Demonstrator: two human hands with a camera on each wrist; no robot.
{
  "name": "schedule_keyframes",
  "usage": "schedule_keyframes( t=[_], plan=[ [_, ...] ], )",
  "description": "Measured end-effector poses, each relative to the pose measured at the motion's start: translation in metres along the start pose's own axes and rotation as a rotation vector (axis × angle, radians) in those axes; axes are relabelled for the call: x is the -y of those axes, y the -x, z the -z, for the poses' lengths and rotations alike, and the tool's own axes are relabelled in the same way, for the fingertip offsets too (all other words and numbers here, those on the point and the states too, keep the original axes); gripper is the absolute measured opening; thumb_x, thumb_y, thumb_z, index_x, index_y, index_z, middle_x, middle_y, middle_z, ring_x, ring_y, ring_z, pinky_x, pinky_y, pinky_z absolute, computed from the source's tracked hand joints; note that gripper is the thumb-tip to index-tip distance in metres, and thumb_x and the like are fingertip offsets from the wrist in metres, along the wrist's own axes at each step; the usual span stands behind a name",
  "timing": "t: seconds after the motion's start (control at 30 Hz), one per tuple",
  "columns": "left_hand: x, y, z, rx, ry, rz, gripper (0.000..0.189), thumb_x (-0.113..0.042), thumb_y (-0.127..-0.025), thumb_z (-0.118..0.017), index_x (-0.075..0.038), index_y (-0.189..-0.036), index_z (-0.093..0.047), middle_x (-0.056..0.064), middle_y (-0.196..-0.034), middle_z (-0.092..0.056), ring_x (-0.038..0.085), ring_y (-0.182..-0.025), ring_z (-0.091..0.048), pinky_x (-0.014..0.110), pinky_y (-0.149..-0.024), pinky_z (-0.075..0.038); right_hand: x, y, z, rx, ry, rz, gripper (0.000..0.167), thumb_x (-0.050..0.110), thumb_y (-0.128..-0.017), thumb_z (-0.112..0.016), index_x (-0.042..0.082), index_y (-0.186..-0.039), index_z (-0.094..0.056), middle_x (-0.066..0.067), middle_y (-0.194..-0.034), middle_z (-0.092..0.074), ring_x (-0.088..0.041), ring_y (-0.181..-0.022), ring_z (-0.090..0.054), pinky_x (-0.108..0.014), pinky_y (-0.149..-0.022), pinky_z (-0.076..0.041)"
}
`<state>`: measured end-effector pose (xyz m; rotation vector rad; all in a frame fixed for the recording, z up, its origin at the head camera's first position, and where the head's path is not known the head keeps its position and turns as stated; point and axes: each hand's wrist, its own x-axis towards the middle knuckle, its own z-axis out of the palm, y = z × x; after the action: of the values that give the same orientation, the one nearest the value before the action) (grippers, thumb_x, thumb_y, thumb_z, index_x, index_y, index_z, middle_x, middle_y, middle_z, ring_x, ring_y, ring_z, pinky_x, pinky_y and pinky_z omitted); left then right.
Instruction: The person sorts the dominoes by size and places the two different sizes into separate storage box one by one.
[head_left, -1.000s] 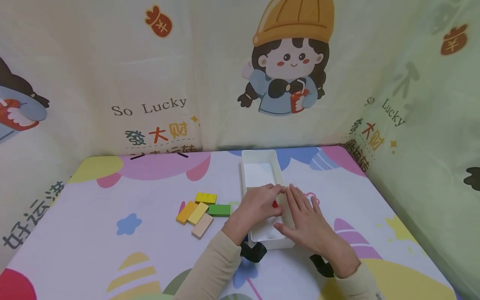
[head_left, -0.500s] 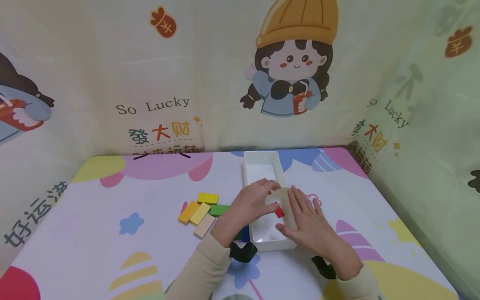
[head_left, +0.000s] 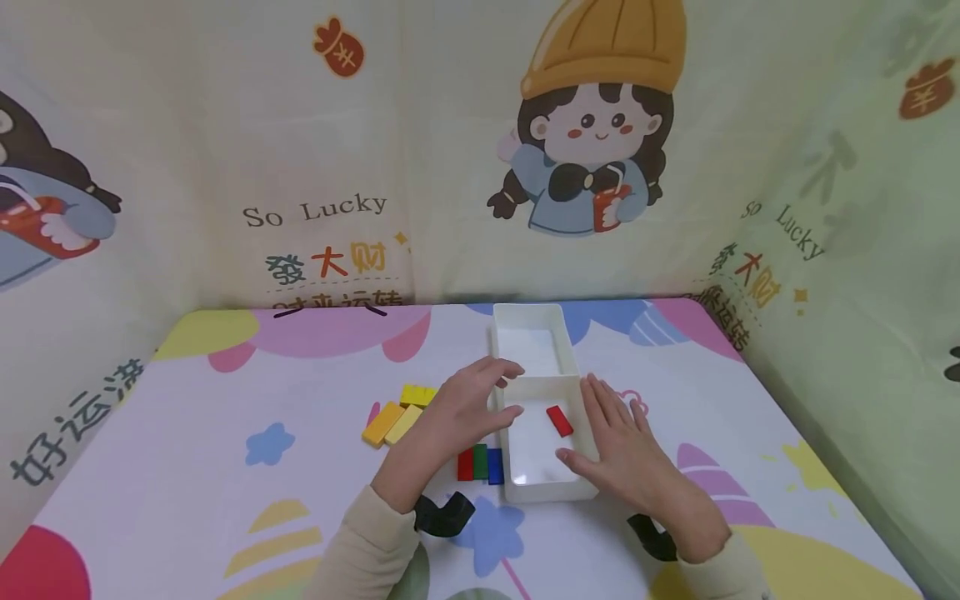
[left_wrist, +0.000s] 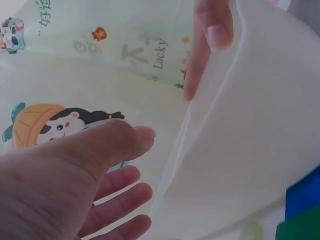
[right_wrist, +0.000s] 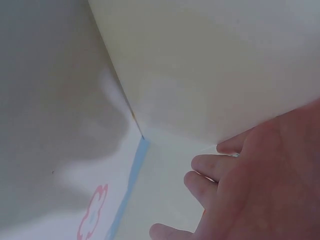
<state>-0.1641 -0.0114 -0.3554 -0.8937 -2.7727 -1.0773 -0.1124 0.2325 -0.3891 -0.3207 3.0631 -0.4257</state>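
A white open box (head_left: 551, 492) stands at mid-table, with one small red block (head_left: 559, 421) lying on its floor. My left hand (head_left: 468, 408) hovers by the box's left rim, thumb and fingers apart and holding nothing. Along the right wall rests my right hand (head_left: 630, 458), fingers straight and thumb reaching over the rim. Left of the box, a red block (head_left: 466, 464), a green block (head_left: 481, 462) and a blue block (head_left: 495, 466) stand side by side. Beyond my left wrist lie a yellow block (head_left: 417, 396), an orange block (head_left: 383, 423) and a pale yellow block (head_left: 405, 423), partly covered.
A second white tray-like section (head_left: 528, 354) adjoins the box at its far end. The patterned tabletop (head_left: 187, 467) spreads to both sides. Printed cloth (head_left: 442, 167) hangs behind the table and at its sides. Black straps (head_left: 444, 514) sit at both wrists.
My left hand has moved left, away from the red block inside the box, which is now uncovered. My right hand stays at the right wall. The view has shifted slightly.
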Motion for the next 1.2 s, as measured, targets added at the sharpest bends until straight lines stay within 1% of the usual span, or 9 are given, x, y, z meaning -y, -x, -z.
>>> schedule_keyframes(
  t=[0.13, 0.23, 0.33, 0.5, 0.63, 0.77, 0.97, 1.1, 1.2],
  plan=[
    [0.008, 0.010, 0.005, -0.030, -0.006, 0.012, 0.046, -0.022, -0.087, -0.076, -0.014, -0.129, -0.060, 0.003, -0.124, -0.064, 0.021, -0.107, -0.066, 0.029, -0.081, -0.059, 0.001, 0.000, 0.000, 0.003, -0.002, -0.002, 0.101, 0.062, -0.088, -0.058, 0.008, -0.159, -0.011, -0.015, -0.166, -0.011, -0.041, -0.151, -0.015, -0.073, -0.114, -0.010],
    [0.012, 0.017, 0.008, -0.038, -0.015, 0.017, 0.045, -0.021, -0.086, -0.076, -0.014, -0.128, -0.061, 0.003, -0.124, -0.064, 0.021, -0.106, -0.067, 0.027, -0.080, -0.059, 0.002, 0.000, -0.001, 0.008, -0.012, -0.008, 0.101, 0.062, -0.088, -0.058, 0.008, -0.159, -0.010, -0.015, -0.167, -0.010, -0.041, -0.151, -0.014, -0.073, -0.114, -0.010],
    [0.016, 0.024, 0.008, -0.031, -0.035, 0.031, 0.045, -0.021, -0.086, -0.076, -0.014, -0.128, -0.061, 0.004, -0.123, -0.064, 0.021, -0.105, -0.067, 0.026, -0.078, -0.059, 0.003, 0.000, -0.001, 0.010, -0.024, -0.008, 0.101, 0.062, -0.088, -0.058, 0.008, -0.159, -0.009, -0.016, -0.166, -0.011, -0.041, -0.151, -0.015, -0.073, -0.114, -0.011],
    [0.021, 0.032, 0.007, 0.002, -0.051, 0.061, 0.044, -0.021, -0.086, -0.076, -0.013, -0.128, -0.061, 0.004, -0.122, -0.064, 0.020, -0.104, -0.067, 0.027, -0.078, -0.059, 0.004, 0.001, -0.001, 0.007, -0.021, 0.002, 0.100, 0.062, -0.089, -0.057, 0.007, -0.159, -0.010, -0.016, -0.166, -0.011, -0.041, -0.151, -0.015, -0.073, -0.114, -0.012],
    [0.024, 0.034, 0.004, 0.054, -0.013, 0.089, 0.045, -0.020, -0.087, -0.075, -0.012, -0.129, -0.061, 0.006, -0.123, -0.064, 0.022, -0.104, -0.066, 0.029, -0.081, -0.059, 0.004, 0.001, 0.001, -0.003, -0.015, 0.002, 0.100, 0.060, -0.090, -0.057, 0.007, -0.159, -0.009, -0.017, -0.166, -0.012, -0.041, -0.151, -0.016, -0.073, -0.114, -0.013],
    [0.027, 0.034, 0.002, 0.133, 0.019, 0.115, 0.045, -0.022, -0.088, -0.074, -0.012, -0.130, -0.059, 0.006, -0.125, -0.063, 0.021, -0.108, -0.063, 0.030, -0.085, -0.058, 0.005, 0.002, 0.001, -0.007, -0.026, 0.000, 0.099, 0.060, -0.089, -0.057, 0.006, -0.159, -0.011, -0.017, -0.166, -0.013, -0.041, -0.150, -0.016, -0.073, -0.113, -0.013],
    [0.033, 0.035, -0.001, 0.263, 0.059, 0.103, 0.049, -0.024, -0.088, -0.075, -0.012, -0.131, -0.056, 0.004, -0.127, -0.061, 0.019, -0.115, -0.058, 0.033, -0.095, -0.055, 0.007, 0.002, 0.002, -0.005, -0.018, -0.001, 0.100, 0.063, -0.089, -0.056, 0.006, -0.159, -0.012, -0.017, -0.166, -0.014, -0.040, -0.150, -0.017, -0.073, -0.113, -0.014],
    [0.037, 0.033, -0.005, 0.310, 0.029, 0.081, 0.053, -0.028, -0.085, -0.077, -0.014, -0.130, -0.055, 0.000, -0.126, -0.062, 0.016, -0.115, -0.056, 0.033, -0.098, -0.053, 0.008, 0.001, 0.003, -0.010, -0.014, -0.006, 0.100, 0.062, -0.089, -0.056, 0.007, -0.159, -0.010, -0.017, -0.166, -0.014, -0.041, -0.150, -0.017, -0.073, -0.114, -0.014],
    [0.039, 0.033, -0.008, 0.320, -0.019, 0.052, 0.056, -0.031, -0.082, -0.080, -0.016, -0.128, -0.055, -0.003, -0.122, -0.063, 0.014, -0.112, -0.055, 0.032, -0.097, -0.052, 0.008, 0.001, 0.003, -0.008, -0.015, -0.009, 0.100, 0.062, -0.089, -0.056, 0.007, -0.159, -0.010, -0.017, -0.165, -0.014, -0.041, -0.150, -0.018, -0.072, -0.114, -0.015]
  ],
)
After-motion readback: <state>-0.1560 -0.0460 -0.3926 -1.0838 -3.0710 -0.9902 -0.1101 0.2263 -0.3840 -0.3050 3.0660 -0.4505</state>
